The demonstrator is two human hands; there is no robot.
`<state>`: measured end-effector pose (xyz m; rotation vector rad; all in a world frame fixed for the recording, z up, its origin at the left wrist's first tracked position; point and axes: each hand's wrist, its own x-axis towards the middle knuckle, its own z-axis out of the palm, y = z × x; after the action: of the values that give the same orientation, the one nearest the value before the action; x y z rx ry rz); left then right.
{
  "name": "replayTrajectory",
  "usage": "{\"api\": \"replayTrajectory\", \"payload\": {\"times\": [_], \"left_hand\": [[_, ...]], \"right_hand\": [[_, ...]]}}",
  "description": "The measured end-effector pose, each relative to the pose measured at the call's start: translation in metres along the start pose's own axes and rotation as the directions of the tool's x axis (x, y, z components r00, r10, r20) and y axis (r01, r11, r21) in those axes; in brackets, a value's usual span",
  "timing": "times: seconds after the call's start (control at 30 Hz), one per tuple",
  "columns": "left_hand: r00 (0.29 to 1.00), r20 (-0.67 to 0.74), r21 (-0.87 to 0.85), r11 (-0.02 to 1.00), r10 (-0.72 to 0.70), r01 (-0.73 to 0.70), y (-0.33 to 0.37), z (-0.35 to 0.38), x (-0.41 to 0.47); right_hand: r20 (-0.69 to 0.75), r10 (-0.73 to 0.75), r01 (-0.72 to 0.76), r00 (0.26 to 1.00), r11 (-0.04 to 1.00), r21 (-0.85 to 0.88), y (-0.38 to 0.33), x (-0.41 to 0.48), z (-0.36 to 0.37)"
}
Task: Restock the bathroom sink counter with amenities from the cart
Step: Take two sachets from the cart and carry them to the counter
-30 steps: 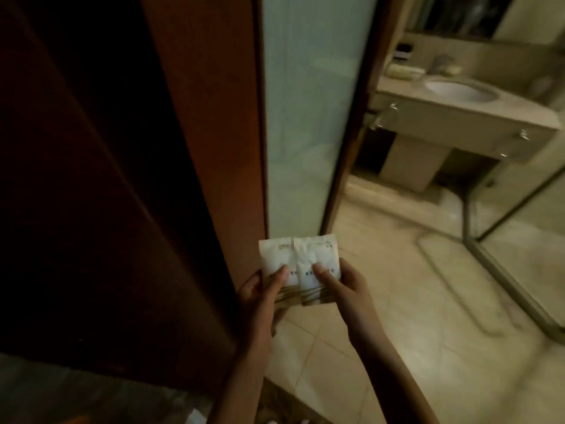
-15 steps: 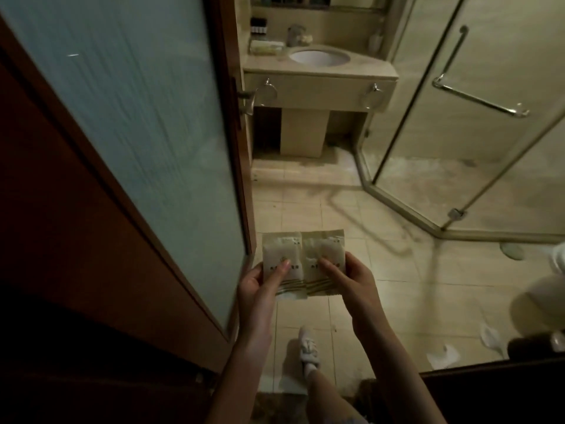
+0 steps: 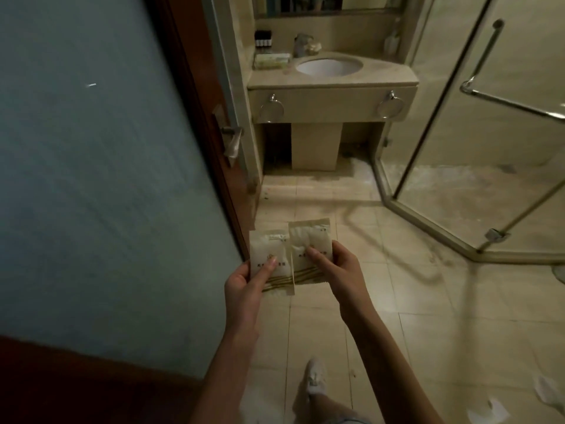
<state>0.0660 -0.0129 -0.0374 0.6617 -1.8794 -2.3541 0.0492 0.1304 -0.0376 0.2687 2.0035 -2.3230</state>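
Your left grip is pinching the left sachet, with the thumb lying across its printed front and the other fingers tucked behind it. Your right grip is pinching the right sachet in the same way, thumb on the front and fingers curled behind. Both grips are closing on flat, pale packets with gold stripes along the lower edge. You are holding them upright and side by side with their inner edges meeting, the right one sitting slightly higher. They are hanging in the air over the tiled floor, well apart from the table at the far wall.

That table is carrying a white basin with a faucet behind it. A row of small dark bottles is standing at its back left corner, and a pale folded pack is lying just in front of them. Two towel rings are hanging on its front panel.

A frosted glass door is filling your left side, with its handle pointing into the room. The glass shower enclosure is standing on your right. Your white shoe is showing below your arms, and white scraps are lying on the floor at the lower right.
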Motion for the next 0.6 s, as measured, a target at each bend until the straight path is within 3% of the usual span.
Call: {"api": "replayTrajectory", "payload": {"times": [0.23,0.6], "left_hand": [[0.999,0.031,-0.004,1.0,-0.014,0.014,0.016,0.097,0.081],[0.994,0.033,0.025,0.994,-0.106,0.106,0.006,0.16,0.157]], "right_hand": [[-0.012,-0.008,0.008,1.0,1.0,-0.004,-0.031,0.107,-0.048],[-0.079,0.067,-0.067,0.995,0.998,0.0,-0.031,0.182,-0.083]]}}
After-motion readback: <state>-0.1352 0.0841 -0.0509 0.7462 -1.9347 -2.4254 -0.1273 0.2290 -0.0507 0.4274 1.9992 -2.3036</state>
